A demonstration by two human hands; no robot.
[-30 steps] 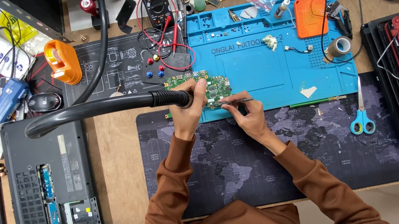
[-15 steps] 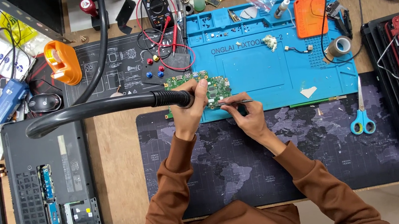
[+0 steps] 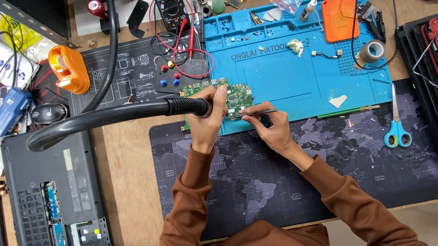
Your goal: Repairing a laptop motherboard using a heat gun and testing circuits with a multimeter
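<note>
Heat is the worry: left hand (image 3: 209, 119) grips the black hose nozzle (image 3: 187, 106) over the green circuit board (image 3: 230, 99) on the blue mat (image 3: 301, 76), right hand (image 3: 271, 128) pinching tweezers (image 3: 258, 112), and any slip could knock parts loose.

On the table lie blue-handled scissors (image 3: 397, 132) on a dark map mat (image 3: 376, 177). An opened laptop (image 3: 56, 202) sits at the left, near an orange tape dispenser (image 3: 69, 69). A multimeter (image 3: 169, 3) stands at the top, and a brown tape roll (image 3: 372, 51) rests on the right.
</note>
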